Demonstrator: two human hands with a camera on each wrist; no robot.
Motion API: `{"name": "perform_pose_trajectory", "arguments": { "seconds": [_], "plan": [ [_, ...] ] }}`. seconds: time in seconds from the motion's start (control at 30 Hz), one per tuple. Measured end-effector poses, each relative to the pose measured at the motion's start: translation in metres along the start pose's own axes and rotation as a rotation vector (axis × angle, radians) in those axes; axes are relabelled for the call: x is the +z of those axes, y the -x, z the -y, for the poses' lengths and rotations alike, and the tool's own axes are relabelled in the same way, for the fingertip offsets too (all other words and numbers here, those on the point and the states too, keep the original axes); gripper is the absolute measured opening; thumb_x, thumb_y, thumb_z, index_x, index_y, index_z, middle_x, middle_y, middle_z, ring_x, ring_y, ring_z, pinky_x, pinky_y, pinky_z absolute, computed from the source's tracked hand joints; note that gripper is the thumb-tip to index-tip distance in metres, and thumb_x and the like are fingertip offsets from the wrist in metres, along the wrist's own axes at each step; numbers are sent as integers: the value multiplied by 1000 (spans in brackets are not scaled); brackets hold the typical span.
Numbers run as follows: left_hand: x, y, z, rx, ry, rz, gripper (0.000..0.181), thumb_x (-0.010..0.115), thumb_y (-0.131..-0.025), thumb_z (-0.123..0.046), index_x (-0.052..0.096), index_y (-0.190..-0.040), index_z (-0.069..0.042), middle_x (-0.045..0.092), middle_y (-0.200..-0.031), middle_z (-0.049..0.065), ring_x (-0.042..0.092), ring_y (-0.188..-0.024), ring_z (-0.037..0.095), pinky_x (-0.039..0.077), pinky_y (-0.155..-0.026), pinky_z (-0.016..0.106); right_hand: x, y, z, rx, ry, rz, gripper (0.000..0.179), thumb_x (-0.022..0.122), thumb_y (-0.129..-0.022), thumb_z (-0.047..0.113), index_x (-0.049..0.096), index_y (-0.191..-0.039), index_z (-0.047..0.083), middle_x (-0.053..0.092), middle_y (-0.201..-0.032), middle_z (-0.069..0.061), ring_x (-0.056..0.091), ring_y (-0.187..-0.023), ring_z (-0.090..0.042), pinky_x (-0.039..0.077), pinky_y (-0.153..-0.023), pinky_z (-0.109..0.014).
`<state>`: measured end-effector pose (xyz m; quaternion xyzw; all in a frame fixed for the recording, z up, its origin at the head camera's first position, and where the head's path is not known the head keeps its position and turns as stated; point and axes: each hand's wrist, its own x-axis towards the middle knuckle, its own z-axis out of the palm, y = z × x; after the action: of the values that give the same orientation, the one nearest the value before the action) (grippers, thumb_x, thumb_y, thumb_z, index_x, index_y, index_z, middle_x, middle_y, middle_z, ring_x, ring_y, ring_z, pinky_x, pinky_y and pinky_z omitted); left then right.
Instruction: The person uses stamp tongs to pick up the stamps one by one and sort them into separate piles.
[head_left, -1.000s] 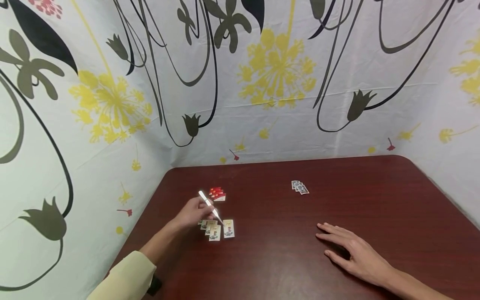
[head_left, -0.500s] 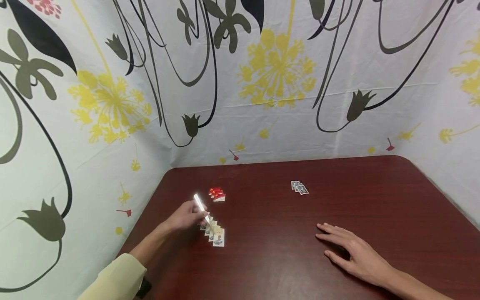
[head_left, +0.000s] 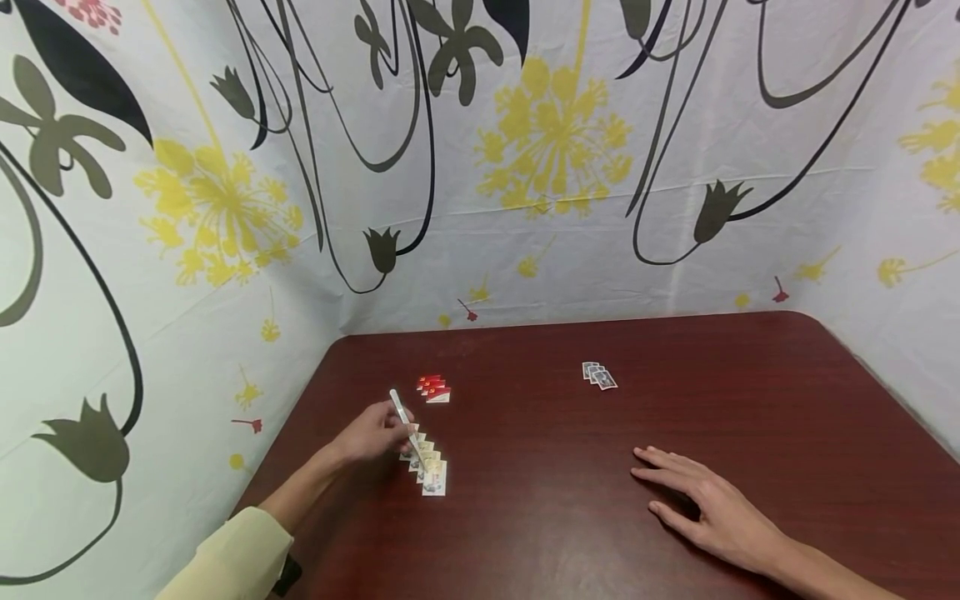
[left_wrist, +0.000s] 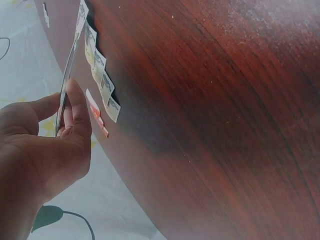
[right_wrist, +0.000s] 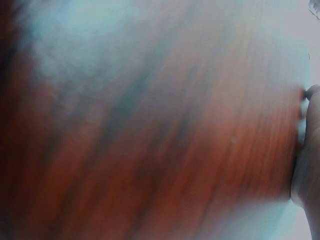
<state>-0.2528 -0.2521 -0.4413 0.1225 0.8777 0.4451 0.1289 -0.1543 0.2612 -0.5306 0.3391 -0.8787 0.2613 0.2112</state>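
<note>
My left hand point(head_left: 371, 433) pinches a pair of silver tweezers point(head_left: 400, 408) between thumb and fingers. The tips point down at the nearest stamp point(head_left: 434, 483) of a slanting, overlapping row of pale yellowish stamps point(left_wrist: 99, 64). In the left wrist view the tweezers point(left_wrist: 66, 82) show their two thin arms, and their tips overlap the stamp at the row's top end. My right hand point(head_left: 705, 504) rests palm down on the table, fingers spread, holding nothing. Only its edge point(right_wrist: 309, 160) shows in the right wrist view.
Behind the pale row lies an overlapping group of red stamps point(head_left: 433, 389). Farther right, several grey stamps point(head_left: 600, 375) are fanned on the dark reddish-brown table point(head_left: 540, 517). A flower-patterned white cloth point(head_left: 465, 250) hangs along the table's far and left edges.
The nearest pale stamp, held apart to the right in the tweezers a second ago, has moved left and toward me, onto the row's front end. My right hand has stayed still.
</note>
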Motion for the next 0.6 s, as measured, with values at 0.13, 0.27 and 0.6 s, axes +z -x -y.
{"name": "perform_pose_trajectory", "arguments": {
  "seconds": [0.13,0.27,0.6],
  "plan": [
    [1,-1,2,18,4,-1,24,63,-106,-3,56,-122,14,71,-88,17,68,-77,23,66,-70,40,0,0,-1,-13,-6,-13,56,89,-85,11,72,-138,17,62,-149,-10,54,-141,-23,25,-119,-6],
    [1,-3,4,32,16,-5,23,63,-105,-2,56,-121,14,71,-89,18,70,-78,23,68,-73,45,1,-1,-1,-29,-16,-31,57,89,-84,11,72,-138,17,63,-148,-10,54,-140,-22,26,-117,-6],
    [-11,0,-1,49,49,-86,25,64,-104,-1,55,-121,15,70,-91,21,73,-82,33,69,-77,51,2,0,-2,-29,-17,-34,57,89,-84,11,72,-138,18,63,-148,-10,55,-140,-22,26,-117,-6]
  ]
}}
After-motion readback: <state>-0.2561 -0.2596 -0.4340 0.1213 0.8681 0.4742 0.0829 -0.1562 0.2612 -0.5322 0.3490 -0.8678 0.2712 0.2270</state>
